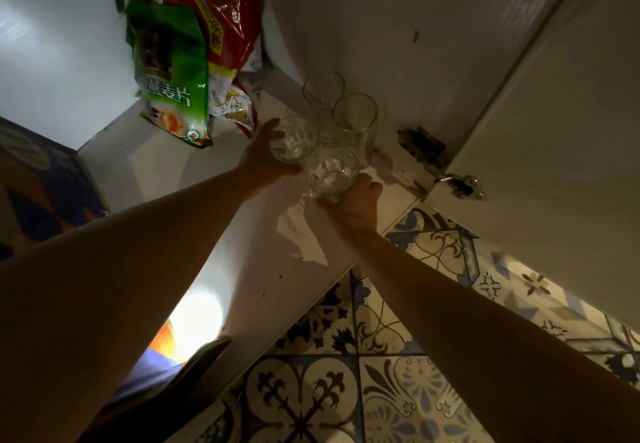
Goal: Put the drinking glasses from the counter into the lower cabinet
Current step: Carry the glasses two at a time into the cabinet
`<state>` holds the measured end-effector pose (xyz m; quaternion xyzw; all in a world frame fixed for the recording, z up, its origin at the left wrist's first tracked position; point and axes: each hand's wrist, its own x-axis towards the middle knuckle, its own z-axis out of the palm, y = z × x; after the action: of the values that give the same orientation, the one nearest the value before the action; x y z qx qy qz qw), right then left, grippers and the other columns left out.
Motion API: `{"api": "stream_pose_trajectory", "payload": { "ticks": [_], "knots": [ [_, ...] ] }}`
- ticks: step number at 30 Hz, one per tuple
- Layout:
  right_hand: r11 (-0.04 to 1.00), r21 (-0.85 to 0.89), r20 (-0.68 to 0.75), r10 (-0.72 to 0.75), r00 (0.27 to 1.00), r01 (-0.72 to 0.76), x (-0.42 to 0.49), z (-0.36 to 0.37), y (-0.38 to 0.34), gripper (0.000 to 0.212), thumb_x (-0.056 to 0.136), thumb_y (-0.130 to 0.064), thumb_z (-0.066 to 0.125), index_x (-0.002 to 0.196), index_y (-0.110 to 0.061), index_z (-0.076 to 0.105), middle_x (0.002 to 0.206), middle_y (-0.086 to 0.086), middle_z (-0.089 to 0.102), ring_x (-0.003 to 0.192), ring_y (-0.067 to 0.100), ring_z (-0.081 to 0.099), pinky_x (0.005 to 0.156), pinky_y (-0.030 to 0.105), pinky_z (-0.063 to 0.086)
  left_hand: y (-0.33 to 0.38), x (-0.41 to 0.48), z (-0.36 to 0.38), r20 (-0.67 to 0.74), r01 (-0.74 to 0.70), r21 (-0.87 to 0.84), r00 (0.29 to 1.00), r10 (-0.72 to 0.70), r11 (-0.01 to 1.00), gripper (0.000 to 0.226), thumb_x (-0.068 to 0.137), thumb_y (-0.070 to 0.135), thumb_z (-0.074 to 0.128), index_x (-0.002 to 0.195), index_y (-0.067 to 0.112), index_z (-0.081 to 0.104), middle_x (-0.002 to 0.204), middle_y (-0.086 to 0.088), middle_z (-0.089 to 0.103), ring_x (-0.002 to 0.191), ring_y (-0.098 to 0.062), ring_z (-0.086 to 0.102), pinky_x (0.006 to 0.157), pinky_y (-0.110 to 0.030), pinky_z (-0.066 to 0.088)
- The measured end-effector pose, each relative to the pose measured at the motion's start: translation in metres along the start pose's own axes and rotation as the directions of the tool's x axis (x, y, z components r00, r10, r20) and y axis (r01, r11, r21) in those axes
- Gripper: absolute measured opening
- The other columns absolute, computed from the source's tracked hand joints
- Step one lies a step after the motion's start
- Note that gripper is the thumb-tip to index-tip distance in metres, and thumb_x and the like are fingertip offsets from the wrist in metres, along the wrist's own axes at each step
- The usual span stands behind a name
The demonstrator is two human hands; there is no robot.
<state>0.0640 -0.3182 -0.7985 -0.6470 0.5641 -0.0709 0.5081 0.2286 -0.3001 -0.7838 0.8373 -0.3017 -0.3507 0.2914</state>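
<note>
Both my arms reach into the lower cabinet. My left hand (pixel 263 160) grips a clear drinking glass (pixel 296 139) at its left side. My right hand (pixel 353 205) holds a second clear glass (pixel 332 172) from below and in front. Both held glasses sit low over the white cabinet floor (pixel 166 172); whether they touch it is unclear. Two more clear glasses stand upright just behind them, one (pixel 356 120) to the right and one (pixel 323 90) farther back near the cabinet's right wall.
A green oatmeal bag (pixel 169 71) and a red bag (pixel 225 16) lean at the back left of the cabinet. The open cabinet door (pixel 554 123) with its hinge (pixel 460 184) stands to the right. Patterned floor tiles (pixel 398 356) lie below.
</note>
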Motion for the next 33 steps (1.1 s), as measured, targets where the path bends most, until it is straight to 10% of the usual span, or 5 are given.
{"api": "stream_pose_trajectory", "payload": {
  "ticks": [6, 12, 17, 33],
  "knots": [
    [1.0, -0.016, 0.029, -0.021, 0.999, 0.021, -0.005, -0.01, 0.001, 0.061, 0.082, -0.019, 0.067, 0.129, 0.001, 0.034, 0.134, 0.018, 0.035, 0.12, 0.03, 0.042, 0.08, 0.022, 0.034, 0.001, -0.003, -0.002, 0.053, 0.047, -0.062, 0.998, -0.044, 0.997, 0.108, 0.069, -0.004, 0.073, 0.149, 0.021, 0.005, 0.154, -0.011, 0.027, 0.136, -0.032, 0.037, 0.108, -0.053, 0.037],
    [0.982, -0.19, 0.116, 0.034, 0.993, -0.011, -0.021, -0.043, 0.006, 0.066, 0.083, -0.03, 0.065, 0.134, -0.002, 0.033, 0.135, 0.02, 0.04, 0.124, 0.036, 0.046, 0.099, 0.043, 0.043, 0.008, -0.039, -0.001, -0.022, 0.185, 0.299, 0.982, -0.187, 0.936, 0.085, 0.083, 0.017, 0.066, 0.148, 0.017, 0.012, 0.148, -0.018, 0.037, 0.13, -0.037, 0.043, 0.106, -0.046, 0.041],
    [0.93, -0.366, 0.192, 0.031, 0.981, 0.042, -0.064, -0.079, 0.018, 0.061, 0.083, -0.028, 0.064, 0.133, -0.002, 0.039, 0.134, 0.02, 0.046, 0.123, 0.034, 0.048, 0.097, 0.04, 0.044, 0.014, -0.11, 0.002, 0.087, 0.145, 0.603, 0.966, -0.245, 0.784, 0.063, 0.088, 0.017, 0.056, 0.144, 0.012, 0.028, 0.144, -0.016, 0.043, 0.13, -0.033, 0.044, 0.103, -0.039, 0.04],
    [0.749, -0.661, 0.399, 0.313, 0.862, 0.033, -0.251, -0.234, -0.013, 0.063, 0.088, -0.046, 0.054, 0.138, -0.011, 0.038, 0.142, 0.014, 0.046, 0.134, 0.03, 0.037, 0.109, 0.035, 0.035, 0.153, -0.33, 0.013, 0.458, 0.126, 0.526, 0.791, -0.405, 0.841, 0.042, 0.094, 0.026, 0.043, 0.134, 0.011, 0.043, 0.134, -0.014, 0.052, 0.119, -0.025, 0.053, 0.098, -0.033, 0.043]
  ]
}}
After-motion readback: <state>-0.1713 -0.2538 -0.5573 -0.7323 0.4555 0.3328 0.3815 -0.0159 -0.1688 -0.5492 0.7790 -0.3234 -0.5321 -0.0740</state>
